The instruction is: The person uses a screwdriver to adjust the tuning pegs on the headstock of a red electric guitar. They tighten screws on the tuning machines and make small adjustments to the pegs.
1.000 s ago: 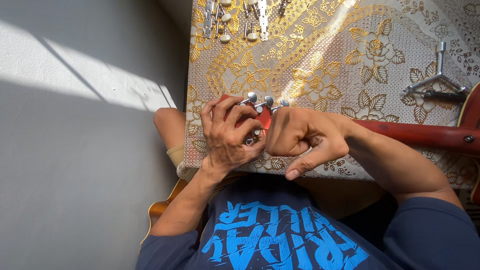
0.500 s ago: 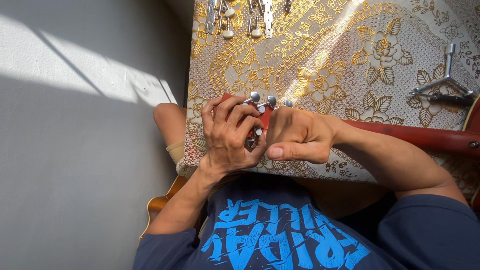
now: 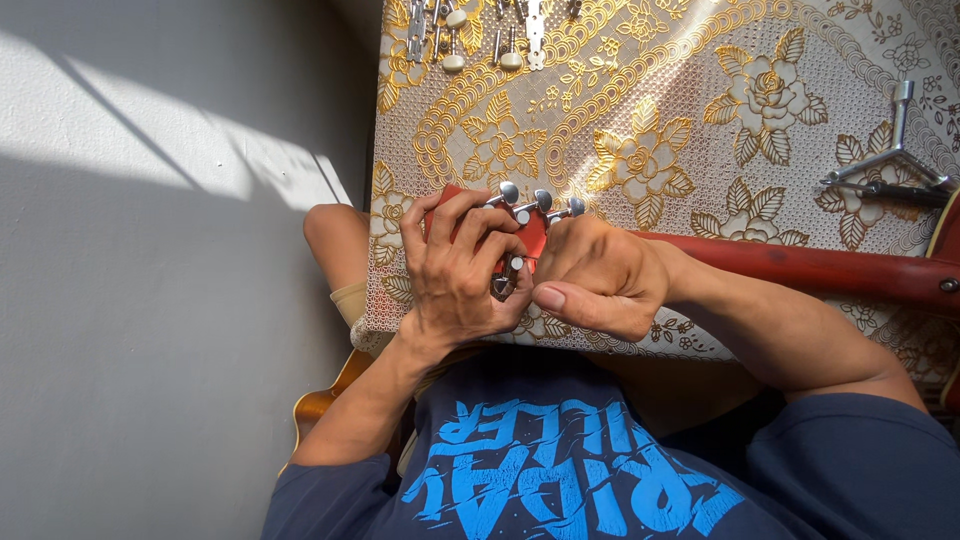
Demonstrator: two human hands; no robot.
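Right now my left hand (image 3: 462,272) is curled shut over the red headstock (image 3: 530,232) at the near edge of the desk (image 3: 640,110), pinning it flat so the silver tuning pegs (image 3: 540,203) stand clear, while my right hand (image 3: 600,282) is closed beside it, thumb stretched toward a peg between us; whether it grips anything I cannot tell. Compared with a second ago that hand has tucked its fingers in and settled closer, the red neck (image 3: 800,268) running off right, and farther off loose tuner strips (image 3: 470,35) and a metal tool (image 3: 895,160) lie apart
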